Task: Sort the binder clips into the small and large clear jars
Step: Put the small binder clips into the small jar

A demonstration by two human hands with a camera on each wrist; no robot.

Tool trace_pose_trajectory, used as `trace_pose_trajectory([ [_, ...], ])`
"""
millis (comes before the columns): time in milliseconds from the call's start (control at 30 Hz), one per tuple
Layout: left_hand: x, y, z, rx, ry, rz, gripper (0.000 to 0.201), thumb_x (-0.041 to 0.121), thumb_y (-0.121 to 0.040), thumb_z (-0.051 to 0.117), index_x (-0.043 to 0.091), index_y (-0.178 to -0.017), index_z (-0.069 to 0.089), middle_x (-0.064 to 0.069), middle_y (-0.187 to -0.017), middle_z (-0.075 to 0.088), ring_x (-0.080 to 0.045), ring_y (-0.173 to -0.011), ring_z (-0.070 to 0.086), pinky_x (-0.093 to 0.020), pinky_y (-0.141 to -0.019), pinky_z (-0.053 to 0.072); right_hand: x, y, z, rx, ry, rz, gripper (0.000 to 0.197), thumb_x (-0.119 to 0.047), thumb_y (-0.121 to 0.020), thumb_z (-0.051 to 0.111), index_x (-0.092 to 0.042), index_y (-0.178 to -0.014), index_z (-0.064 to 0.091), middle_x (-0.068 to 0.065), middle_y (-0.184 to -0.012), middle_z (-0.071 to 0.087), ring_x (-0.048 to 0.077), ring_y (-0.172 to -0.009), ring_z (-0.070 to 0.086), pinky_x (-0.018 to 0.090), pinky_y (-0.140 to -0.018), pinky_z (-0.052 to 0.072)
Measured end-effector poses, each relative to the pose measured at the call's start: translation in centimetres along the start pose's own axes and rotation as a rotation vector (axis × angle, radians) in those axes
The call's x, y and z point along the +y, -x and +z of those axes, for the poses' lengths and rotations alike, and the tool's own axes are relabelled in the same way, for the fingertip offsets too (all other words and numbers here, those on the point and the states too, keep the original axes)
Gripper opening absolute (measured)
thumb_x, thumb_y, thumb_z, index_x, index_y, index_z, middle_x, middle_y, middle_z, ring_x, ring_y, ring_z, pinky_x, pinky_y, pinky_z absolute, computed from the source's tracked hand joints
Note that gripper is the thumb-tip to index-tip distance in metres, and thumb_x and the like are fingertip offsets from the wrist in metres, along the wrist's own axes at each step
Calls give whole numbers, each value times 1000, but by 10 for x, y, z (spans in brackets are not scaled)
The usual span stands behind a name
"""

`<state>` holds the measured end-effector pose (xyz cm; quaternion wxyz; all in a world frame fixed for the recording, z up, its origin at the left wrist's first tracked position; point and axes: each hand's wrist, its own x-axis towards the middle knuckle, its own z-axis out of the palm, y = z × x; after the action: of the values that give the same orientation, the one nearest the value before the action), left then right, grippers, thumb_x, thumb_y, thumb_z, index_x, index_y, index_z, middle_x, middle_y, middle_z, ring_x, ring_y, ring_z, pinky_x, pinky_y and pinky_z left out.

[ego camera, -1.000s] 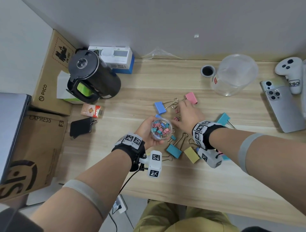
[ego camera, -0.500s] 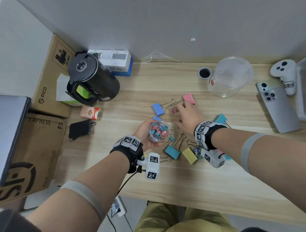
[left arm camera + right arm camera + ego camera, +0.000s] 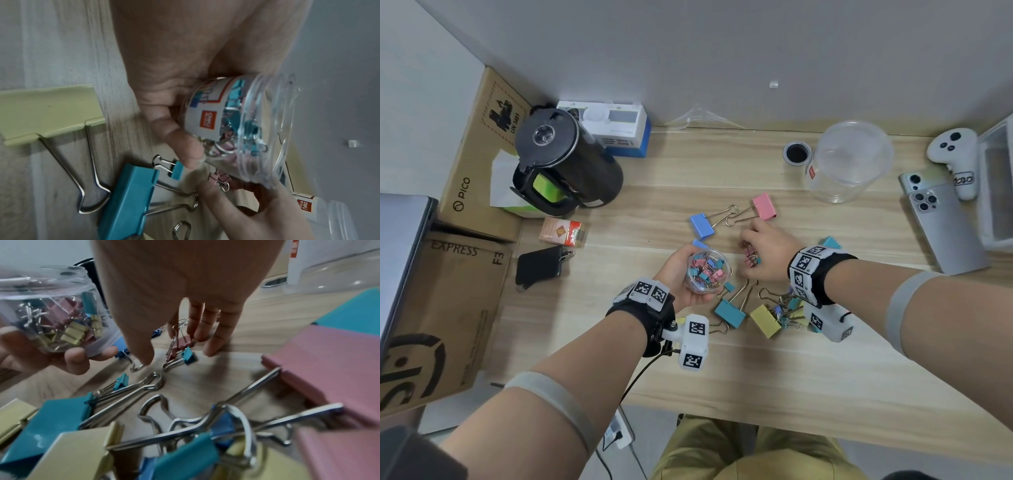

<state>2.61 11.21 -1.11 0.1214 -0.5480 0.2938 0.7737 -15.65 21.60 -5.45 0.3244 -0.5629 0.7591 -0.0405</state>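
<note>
My left hand (image 3: 681, 274) grips the small clear jar (image 3: 707, 270), tilted and holding several small clips; the left wrist view shows its labelled wall (image 3: 207, 120). Just right of it, my right hand (image 3: 760, 253) pinches a bunch of small pink and teal clips (image 3: 751, 258), which hang from its fingertips (image 3: 195, 335) just above the table. The large clear jar (image 3: 849, 161) stands at the back right and looks empty. Large clips lie on the table: blue (image 3: 702, 224), pink (image 3: 765, 205), teal (image 3: 731, 311), yellow (image 3: 765, 320).
A black kettle (image 3: 565, 164) and a white box (image 3: 613, 126) stand at the back left, with cardboard boxes (image 3: 465, 192) beyond the table's left edge. A phone (image 3: 941, 222) and a white controller (image 3: 959, 161) lie at the right. A black ring (image 3: 796, 153) sits by the large jar.
My right hand has drawn back from beside the large pink clip toward the small jar, with small clips gathered in its fingers. The left hand keeps holding the jar.
</note>
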Motion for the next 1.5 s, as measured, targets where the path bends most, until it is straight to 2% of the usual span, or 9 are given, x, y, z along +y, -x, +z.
trace_pose_trajectory([
  [167,1,0,3,-16,-3,11,38,40,-93,47,10,-97,71,-13,-97,71,-27,-74,66,-25,-50,48,2,4,-7,-94,4,-34,76,-32,-68,83,-26,-136,49,4,-119,40,21,-108,44,38,-89,48],
  [433,-3,-6,1,-34,14,1,39,40,-91,48,10,-103,69,-16,-107,68,-27,-74,66,-25,-49,50,-4,2,-7,-83,-81,-50,41,-6,-77,72,-21,-114,68,8,-115,41,26,-109,47,40,-96,45],
  [533,-5,-7,2,-24,1,2,41,42,-94,47,8,-105,69,-16,-107,68,-27,-72,68,-26,-49,50,-5,2,-7,-91,-48,-33,36,-7,-78,72,-22,-111,69,4,-111,39,24,-109,45,36,-96,44],
  [667,-6,-9,3,-13,-5,-1,44,42,-93,47,6,-109,68,-17,-108,67,-27,-71,68,-26,-49,50,-5,3,-7,-109,-33,-14,32,-10,-77,74,-22,-106,69,5,-112,46,24,-108,47,39,-94,45],
  [833,-5,-10,3,-19,-2,5,44,42,-93,48,6,-109,68,-17,-109,67,-28,-73,67,-27,-49,50,-4,7,-8,-89,-35,-50,25,-4,-74,70,-16,-96,67,4,-104,51,24,-101,53,36,-85,48],
  [1000,-8,-11,3,-5,-5,0,46,43,-93,48,7,-113,67,-17,-110,67,-27,-74,67,-27,-51,50,-3,10,-6,-55,65,-81,27,-1,-81,62,-15,-103,66,5,-105,53,24,-99,53,28,-77,41],
  [1167,-12,-10,3,9,-7,-12,46,43,-96,45,7,-114,67,-16,-104,71,-27,-73,68,-26,-50,50,-5,11,-4,-63,169,-73,27,0,-84,59,-22,-99,64,1,-96,44,27,-95,54,37,-74,49],
  [1367,-13,-8,5,-6,-9,-11,48,42,-96,43,6,-117,66,-15,-103,71,-27,-72,69,-26,-50,50,-6,10,-5,-113,240,-57,19,-9,-86,61,-21,-99,67,2,-93,41,29,-90,55,35,-67,48],
  [1500,-13,-8,5,-4,16,-3,49,43,-97,42,5,-116,66,-16,-100,71,-27,-72,68,-26,-48,50,-3,12,-4,-79,143,-30,18,-14,-85,65,-20,-102,69,4,-99,49,28,-94,57,33,-73,48],
])
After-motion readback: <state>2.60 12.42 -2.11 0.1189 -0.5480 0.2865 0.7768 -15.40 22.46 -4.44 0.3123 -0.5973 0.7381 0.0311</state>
